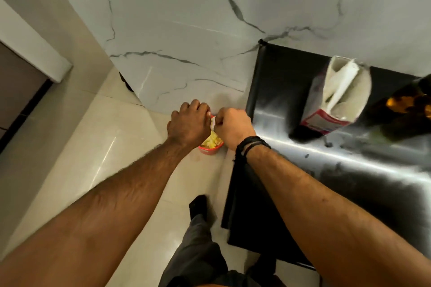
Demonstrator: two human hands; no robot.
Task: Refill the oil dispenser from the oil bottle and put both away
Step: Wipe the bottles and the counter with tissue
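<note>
Left hand [189, 121] and right hand [233, 127], frame centre, both grips pinching yellow pouch [212, 140]; open carton [338, 98] right on black desk [279, 91]; dark bottle [410, 105] far right.

**Hands over the floor, carton on the worktop**

Both hands [189, 121] [233, 127] meet above a tub [210, 147] over the floor [112, 147], just left of the worktop's [349, 170] left edge. On the worktop, near its back edge, stands a carton [338, 100]; a bottle [405, 105] is right of it.
</note>
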